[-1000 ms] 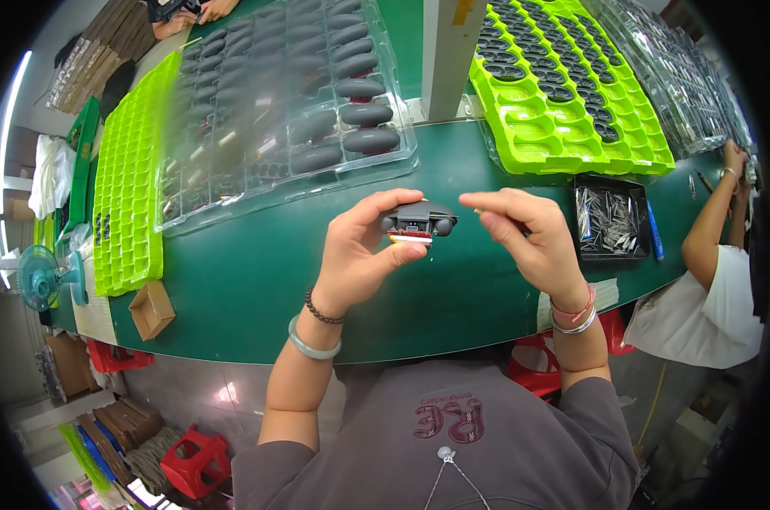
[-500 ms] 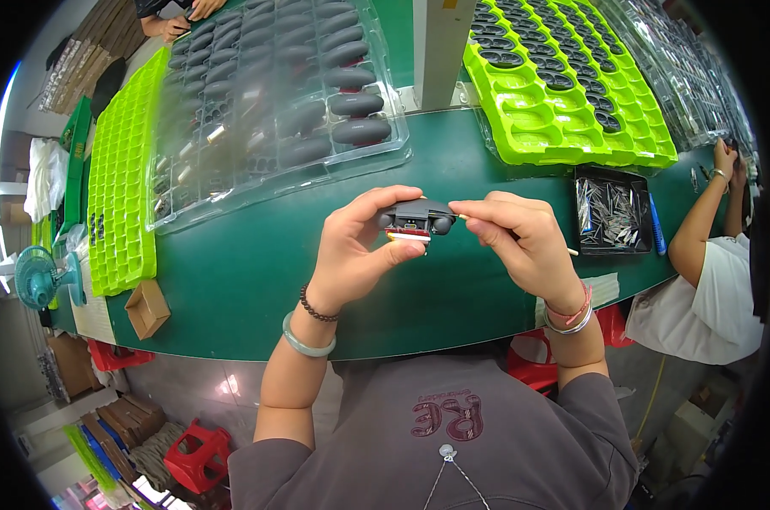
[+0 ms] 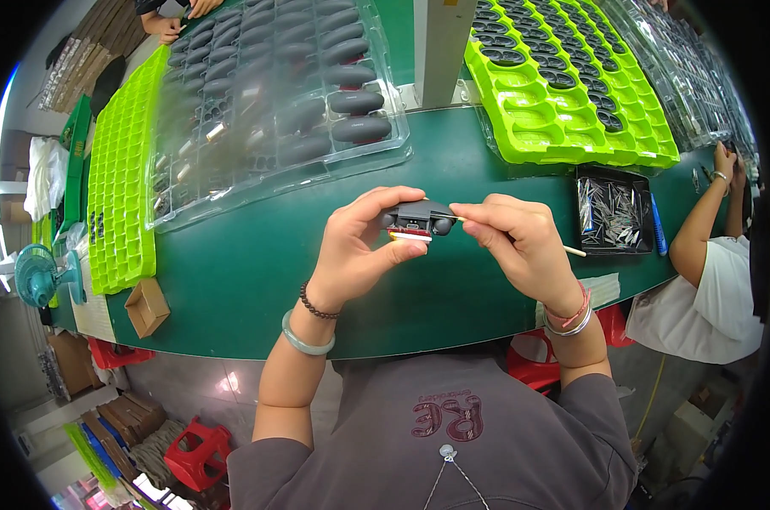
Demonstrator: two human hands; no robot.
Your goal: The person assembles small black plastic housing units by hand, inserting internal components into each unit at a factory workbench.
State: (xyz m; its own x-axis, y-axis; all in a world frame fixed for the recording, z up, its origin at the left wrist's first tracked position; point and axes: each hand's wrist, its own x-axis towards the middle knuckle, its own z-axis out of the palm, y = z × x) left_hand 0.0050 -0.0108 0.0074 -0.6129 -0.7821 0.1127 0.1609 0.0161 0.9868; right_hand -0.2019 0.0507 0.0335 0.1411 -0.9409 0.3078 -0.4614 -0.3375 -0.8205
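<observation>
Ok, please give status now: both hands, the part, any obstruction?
Left hand grips small black part above green table. Right hand pinches thin stick, tip at the part. Nothing between hands; clear tray behind.

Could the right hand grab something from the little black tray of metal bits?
Probably yes. The black tray sits just beyond the right hand on the green table, nothing between them, though that hand already holds a thin stick.

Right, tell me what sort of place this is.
Probably a factory assembly line. A long green workbench carries clear trays and lime trays of identical dark parts. The left hand holds one small dark part, and a co-worker sits alongside.
</observation>
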